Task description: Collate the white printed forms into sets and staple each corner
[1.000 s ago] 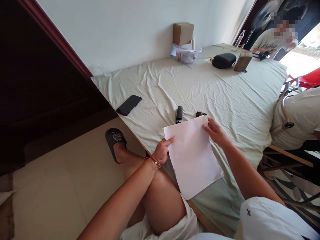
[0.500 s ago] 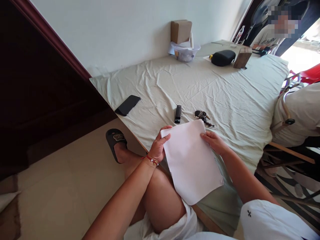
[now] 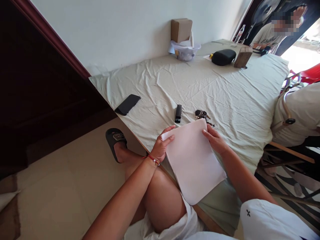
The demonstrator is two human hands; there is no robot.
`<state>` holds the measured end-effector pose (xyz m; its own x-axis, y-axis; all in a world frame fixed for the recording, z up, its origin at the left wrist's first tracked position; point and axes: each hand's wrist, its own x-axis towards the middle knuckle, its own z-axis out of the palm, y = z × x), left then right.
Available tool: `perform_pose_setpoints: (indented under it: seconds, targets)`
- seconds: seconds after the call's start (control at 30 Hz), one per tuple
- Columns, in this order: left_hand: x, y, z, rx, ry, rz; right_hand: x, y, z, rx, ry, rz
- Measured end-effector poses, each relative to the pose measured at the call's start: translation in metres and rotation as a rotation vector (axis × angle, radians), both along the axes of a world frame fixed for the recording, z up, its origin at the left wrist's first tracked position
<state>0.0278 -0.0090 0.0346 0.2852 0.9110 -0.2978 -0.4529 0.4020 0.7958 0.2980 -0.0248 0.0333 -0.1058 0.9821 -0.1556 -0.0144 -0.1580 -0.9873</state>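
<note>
White paper [image 3: 193, 160], seemingly several sheets together, slants over the table's near edge with its lower part by my thigh. My left hand [image 3: 161, 145] pinches its upper left corner, thumb on top. At the upper right edge, my right hand [image 3: 215, 139] grips the paper with the thumb on its face and the other fingers partly hidden behind. Just past the top edge lie a black stapler [image 3: 178, 113] and a bunch of keys [image 3: 202, 115], the keys partly covered by the paper.
A black phone [image 3: 128, 104] lies near the left edge of the cloth-covered table [image 3: 160, 86]. Toward the back are a clear plastic basin [image 3: 186, 53], a cardboard box [image 3: 181, 30], a black case [image 3: 223, 57] and a brown block [image 3: 243, 57]. A person [image 3: 268, 36] sits at the far end; a chair [image 3: 287, 121] stands at right.
The paper has shifted slightly to the right with both hands still on it. The far person has raised a hand toward the head.
</note>
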Motion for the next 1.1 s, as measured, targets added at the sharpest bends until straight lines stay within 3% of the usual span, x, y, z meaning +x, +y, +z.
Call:
perform_pose_setpoints:
  seconds: [0.2, 0.43, 0.6, 0.8, 0.87, 0.97, 1.1]
  targets:
    - [0.002, -0.002, 0.0, 0.047, 0.046, -0.041, 0.008, 0.016, 0.013, 0.223, -0.21, -0.037]
    - [0.002, -0.004, 0.0, 0.111, 0.066, -0.107, 0.014, 0.029, 0.037, 0.486, -0.803, 0.077]
    - [0.001, -0.003, 0.0, 0.109, 0.075, -0.087, 0.01, 0.026, 0.046, 0.416, -0.868, 0.088]
    - [0.003, -0.004, -0.01, 0.038, 0.075, -0.127, 0.01, 0.027, 0.041, 0.377, -0.787, -0.06]
    - [0.004, -0.004, -0.015, 0.04, 0.106, -0.158, 0.007, 0.027, 0.042, 0.468, -0.786, -0.087]
    - [0.005, -0.005, -0.019, 0.07, 0.131, -0.173, -0.004, 0.025, 0.048, 0.711, -0.823, -0.128]
    - [0.006, -0.005, -0.018, 0.098, 0.136, -0.18, -0.029, 0.019, 0.056, 0.916, -0.888, -0.01]
